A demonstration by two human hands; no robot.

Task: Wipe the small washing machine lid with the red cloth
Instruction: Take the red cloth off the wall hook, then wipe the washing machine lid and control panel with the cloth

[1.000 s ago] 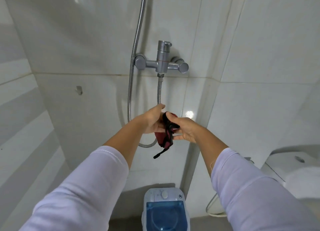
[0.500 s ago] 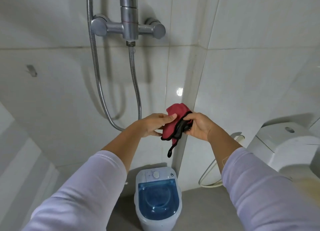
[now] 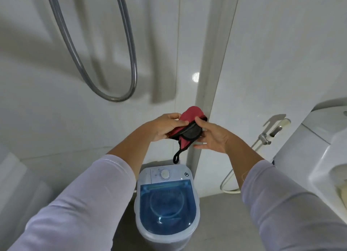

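Count: 2 hands, left hand (image 3: 163, 127) and right hand (image 3: 213, 137); 1 red cloth with black trim (image 3: 189, 115); 1 small white washing machine with translucent blue lid (image 3: 167, 203); 1 looped metal shower hose (image 3: 129, 49); 1 white ceramic toilet (image 3: 319, 147); 1 chrome bidet sprayer (image 3: 264, 140).

Washing machine (image 3: 166, 205) left of toilet (image 3: 319, 156)

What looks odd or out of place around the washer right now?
Nothing spilled or broken shows. The washer stands upright on the floor with its blue lid shut. The cloth is bunched between both hands, above the lid, its black loop dangling.
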